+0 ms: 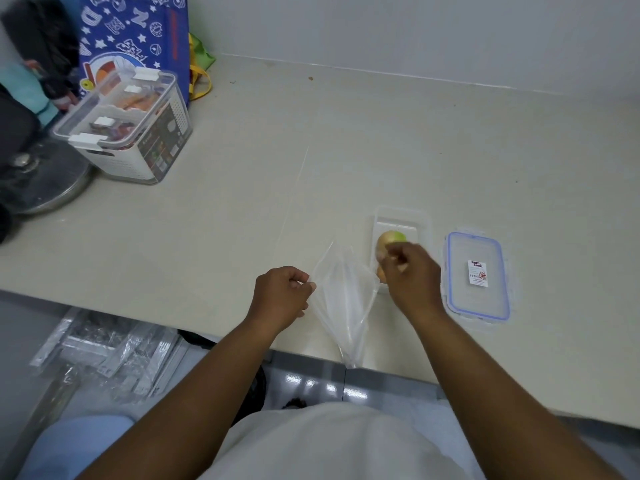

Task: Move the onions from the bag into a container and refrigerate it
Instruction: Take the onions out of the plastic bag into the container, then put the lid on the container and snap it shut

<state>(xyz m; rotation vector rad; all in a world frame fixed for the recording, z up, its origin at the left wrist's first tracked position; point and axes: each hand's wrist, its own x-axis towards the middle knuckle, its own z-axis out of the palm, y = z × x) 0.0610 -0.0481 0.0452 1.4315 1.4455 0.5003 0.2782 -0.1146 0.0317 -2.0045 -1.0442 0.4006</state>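
Observation:
A clear plastic bag (343, 299) hangs over the counter's front edge, its left rim pinched by my left hand (282, 296). My right hand (410, 271) is over the clear open container (401, 220) just right of the bag, fingers closed on a pale yellow-green onion (389, 240) that sits at the container's mouth. Another onion (381, 273) shows under that hand, inside the container. The container's blue-rimmed lid (479, 277) lies flat on the counter to the right. The bag looks empty from here.
A white lidded storage bin (128, 133) with food stands at back left, before a blue patterned bag (135, 32). A round metal lid (45, 185) and dark items fill the far left. Plastic-wrapped metal parts (107, 348) lie on the floor below.

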